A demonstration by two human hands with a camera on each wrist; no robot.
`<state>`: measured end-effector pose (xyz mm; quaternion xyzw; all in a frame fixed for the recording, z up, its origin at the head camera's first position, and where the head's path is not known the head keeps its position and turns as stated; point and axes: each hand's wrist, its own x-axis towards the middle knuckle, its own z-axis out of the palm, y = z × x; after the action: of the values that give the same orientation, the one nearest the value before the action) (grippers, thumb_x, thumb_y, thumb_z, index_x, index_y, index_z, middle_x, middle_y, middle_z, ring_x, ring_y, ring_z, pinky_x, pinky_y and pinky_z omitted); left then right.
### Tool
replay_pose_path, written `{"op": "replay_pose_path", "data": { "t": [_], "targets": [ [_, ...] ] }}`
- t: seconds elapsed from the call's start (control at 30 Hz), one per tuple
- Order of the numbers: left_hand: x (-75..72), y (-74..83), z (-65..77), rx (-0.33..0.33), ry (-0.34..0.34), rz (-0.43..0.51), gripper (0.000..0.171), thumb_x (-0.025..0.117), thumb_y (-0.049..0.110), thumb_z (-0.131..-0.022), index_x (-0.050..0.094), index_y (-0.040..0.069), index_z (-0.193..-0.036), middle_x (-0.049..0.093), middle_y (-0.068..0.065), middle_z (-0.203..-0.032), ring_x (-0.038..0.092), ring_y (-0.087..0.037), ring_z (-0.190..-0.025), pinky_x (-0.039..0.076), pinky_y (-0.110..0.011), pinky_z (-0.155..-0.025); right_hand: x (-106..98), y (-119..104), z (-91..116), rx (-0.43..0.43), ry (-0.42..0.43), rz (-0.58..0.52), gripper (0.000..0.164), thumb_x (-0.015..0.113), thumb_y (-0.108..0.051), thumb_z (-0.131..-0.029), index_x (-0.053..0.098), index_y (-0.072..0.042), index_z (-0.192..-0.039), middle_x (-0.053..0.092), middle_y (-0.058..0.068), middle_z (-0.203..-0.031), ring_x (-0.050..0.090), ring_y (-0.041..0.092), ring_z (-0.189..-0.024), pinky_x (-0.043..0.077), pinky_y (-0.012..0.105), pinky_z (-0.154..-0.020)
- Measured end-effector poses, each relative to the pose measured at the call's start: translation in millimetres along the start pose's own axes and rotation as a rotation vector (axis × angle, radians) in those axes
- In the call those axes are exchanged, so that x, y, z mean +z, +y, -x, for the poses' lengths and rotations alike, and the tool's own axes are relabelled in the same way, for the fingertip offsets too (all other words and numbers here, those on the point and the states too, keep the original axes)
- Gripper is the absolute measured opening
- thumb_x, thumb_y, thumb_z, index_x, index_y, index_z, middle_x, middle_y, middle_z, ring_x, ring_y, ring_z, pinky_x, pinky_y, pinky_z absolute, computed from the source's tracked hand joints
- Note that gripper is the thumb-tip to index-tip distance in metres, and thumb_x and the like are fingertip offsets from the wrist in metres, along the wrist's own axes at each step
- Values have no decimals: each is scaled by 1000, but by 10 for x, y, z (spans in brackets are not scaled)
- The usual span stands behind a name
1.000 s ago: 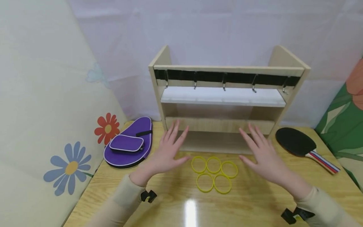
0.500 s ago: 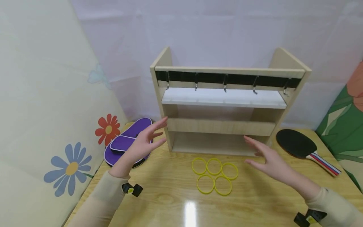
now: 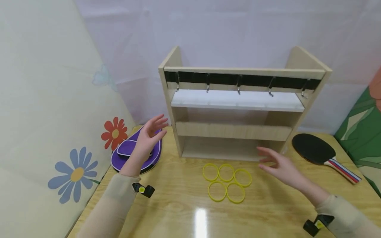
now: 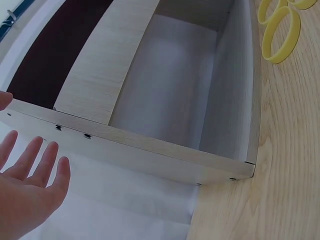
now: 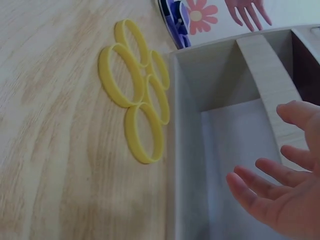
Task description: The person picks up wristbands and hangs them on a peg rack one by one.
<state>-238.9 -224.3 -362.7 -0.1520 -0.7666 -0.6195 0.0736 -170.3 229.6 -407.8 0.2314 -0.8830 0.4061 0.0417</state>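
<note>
Raised just outside the left edge of the wooden rack (image 3: pixel 233 130), in front of the purple case (image 3: pixel 126 147) in the head view: left hand (image 3: pixel 147 138), fingers apart, loosely bent, around nothing. Before the right end of the rack's lower opening: right hand (image 3: pixel 281 167), thumb apart from bent fingers, likewise gripping nothing. Flat on the wooden table (image 3: pixel 166 205), between both hands and just in front of the rack's bottom edge: five yellow rings (image 3: pixel 226 181), three toward the rack, two toward the person, rim against rim. From rings to left hand, a wide gap; to right hand, a narrower one. Right of the rack, near the table's right edge: black paddle (image 3: pixel 313 148), handle angled toward the person.
</note>
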Motion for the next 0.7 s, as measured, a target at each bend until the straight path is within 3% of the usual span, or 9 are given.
{"op": "replay_pose_path", "data": {
  "t": [0.17,0.3,0.53,0.7],
  "targets": [
    [72,-60,-115,-5,18,51,62,59,7,-97,34,13,-154,41,-13,-155,39,-28,-142,36,-36,-114,69,118,-24,22,13,-15,54,69,-2,-89,50,0,-140,63,27,-123,68,37,-98,58,37,-75],
    [146,-98,-191,-32,35,82,65,59,7,-97,32,15,-155,39,-11,-157,38,-26,-143,32,-48,-116,144,238,-41,42,6,-27,52,69,0,-89,50,5,-137,65,29,-118,69,37,-96,59,37,-75],
    [289,-125,-323,-64,63,151,67,62,5,-95,32,13,-155,39,-13,-157,37,-27,-144,30,-47,-118,269,388,-91,74,-41,8,50,71,0,-86,53,8,-132,68,26,-109,70,35,-89,55,25,-68],
    [355,-140,-396,-74,83,187,66,62,1,-94,35,10,-153,43,-15,-154,40,-26,-141,34,-42,-114,355,454,-124,96,-112,-74,49,70,4,-85,53,12,-130,67,30,-107,70,36,-88,56,26,-69]
  ]
}}
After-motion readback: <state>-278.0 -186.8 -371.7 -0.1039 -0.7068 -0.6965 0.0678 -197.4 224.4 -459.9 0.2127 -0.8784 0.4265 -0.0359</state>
